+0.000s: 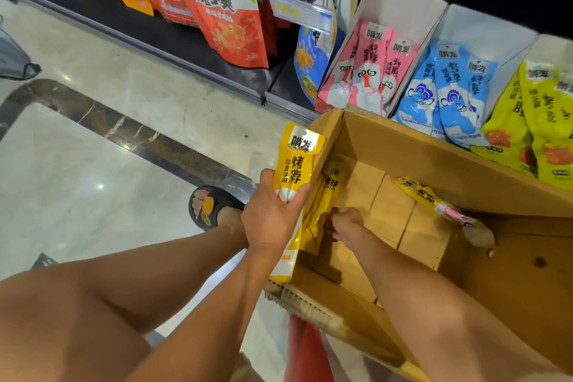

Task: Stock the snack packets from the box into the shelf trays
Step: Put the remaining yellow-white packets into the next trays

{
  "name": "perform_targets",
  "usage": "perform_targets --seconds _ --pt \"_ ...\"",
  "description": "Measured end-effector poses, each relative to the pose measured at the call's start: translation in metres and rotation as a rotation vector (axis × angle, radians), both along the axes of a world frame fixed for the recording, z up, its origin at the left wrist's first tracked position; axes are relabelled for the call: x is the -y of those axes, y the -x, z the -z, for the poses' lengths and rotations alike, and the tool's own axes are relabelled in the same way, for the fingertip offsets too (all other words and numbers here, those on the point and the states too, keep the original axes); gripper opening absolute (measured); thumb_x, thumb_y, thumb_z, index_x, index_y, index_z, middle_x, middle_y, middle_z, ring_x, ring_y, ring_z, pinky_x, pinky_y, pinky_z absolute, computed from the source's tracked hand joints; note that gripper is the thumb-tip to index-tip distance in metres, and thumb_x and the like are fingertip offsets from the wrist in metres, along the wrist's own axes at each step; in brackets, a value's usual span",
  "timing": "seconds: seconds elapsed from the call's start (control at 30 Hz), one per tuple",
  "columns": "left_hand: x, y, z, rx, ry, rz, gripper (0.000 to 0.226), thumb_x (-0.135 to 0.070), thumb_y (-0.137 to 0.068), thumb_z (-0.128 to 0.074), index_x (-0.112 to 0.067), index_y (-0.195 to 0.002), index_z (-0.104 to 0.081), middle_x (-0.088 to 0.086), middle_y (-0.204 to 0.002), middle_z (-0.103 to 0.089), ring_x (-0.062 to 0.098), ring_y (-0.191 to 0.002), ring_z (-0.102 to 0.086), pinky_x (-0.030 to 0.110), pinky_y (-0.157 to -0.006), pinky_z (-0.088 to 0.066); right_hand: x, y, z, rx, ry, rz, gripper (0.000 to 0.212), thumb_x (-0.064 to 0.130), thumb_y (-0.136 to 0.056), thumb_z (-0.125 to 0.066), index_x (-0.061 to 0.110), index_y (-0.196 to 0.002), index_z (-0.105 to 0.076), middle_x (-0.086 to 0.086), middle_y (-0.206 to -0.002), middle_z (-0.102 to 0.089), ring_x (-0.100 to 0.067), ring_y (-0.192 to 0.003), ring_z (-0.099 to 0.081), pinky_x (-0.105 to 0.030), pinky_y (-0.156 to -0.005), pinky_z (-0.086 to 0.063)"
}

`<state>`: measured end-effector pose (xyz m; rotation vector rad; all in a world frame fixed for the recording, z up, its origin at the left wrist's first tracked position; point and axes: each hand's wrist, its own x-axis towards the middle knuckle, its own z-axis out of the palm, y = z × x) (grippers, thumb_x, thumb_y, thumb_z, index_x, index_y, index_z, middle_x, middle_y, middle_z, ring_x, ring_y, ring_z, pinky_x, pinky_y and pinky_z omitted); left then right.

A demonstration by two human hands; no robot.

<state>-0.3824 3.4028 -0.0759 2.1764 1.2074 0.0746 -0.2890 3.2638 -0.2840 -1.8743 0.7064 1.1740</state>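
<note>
My left hand (273, 214) grips a yellow snack packet (296, 170) upright beside the left wall of the open cardboard box (434, 149). Inside the box my right hand (347, 223) closes on another yellow packet (325, 201) leaning against that wall. A third yellow packet (434, 198) lies loose on the box floor further right. Behind the box stand white shelf trays: one with pink packets (366, 68), one with blue packets (449, 90), one with lime-yellow packets (539, 121).
Larger red and white snack bags (229, 15) hang on the shelf at the upper left, with a price tag strip (300, 11) beside them. My sandalled foot (214, 206) rests on the glossy marble floor (93, 164) left of the box. A red object (307, 350) shows under the box.
</note>
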Motion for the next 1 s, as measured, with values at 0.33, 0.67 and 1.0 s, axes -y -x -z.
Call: perform_targets --seconds 0.33,0.67,1.0 --pt "0.004 0.004 -0.015 0.057 0.035 0.049 0.048 -0.066 -0.089 -0.063 -0.029 -0.114 -0.047 -0.01 -0.087 -0.065 0.022 -0.079 -0.066 0.036 -0.063 -0.048 0.056 -0.006 -0.147 0.079 -0.117 -0.167 0.007 0.009 -0.091 -0.07 0.011 -0.094 -0.064 -0.015 -0.092 -0.07 -0.019 -0.077 -0.067 -0.038 -0.076 -0.063" --pt "0.049 -0.038 -0.091 0.236 0.2 0.219 0.021 -0.043 -0.093 -0.064 -0.033 -0.112 -0.064 -0.007 -0.097 -0.072 0.02 -0.081 -0.067 0.038 -0.072 -0.055 0.122 -0.041 -0.341 0.339 -0.366 -0.285 0.004 0.004 -0.097 -0.06 0.006 -0.095 -0.063 -0.015 -0.09 -0.07 -0.02 -0.078 -0.069 -0.043 -0.076 -0.063" --pt "0.085 -0.093 -0.157 0.41 0.629 0.204 0.027 -0.045 -0.095 -0.057 -0.028 -0.115 -0.065 0.001 -0.117 -0.072 0.024 -0.11 -0.068 0.052 -0.103 -0.052 0.155 -0.06 -0.407 0.842 -0.364 -0.273 0.012 0.008 -0.096 -0.059 0.014 -0.086 -0.062 0.002 -0.071 -0.069 -0.011 -0.067 -0.062 -0.031 -0.06 -0.054"
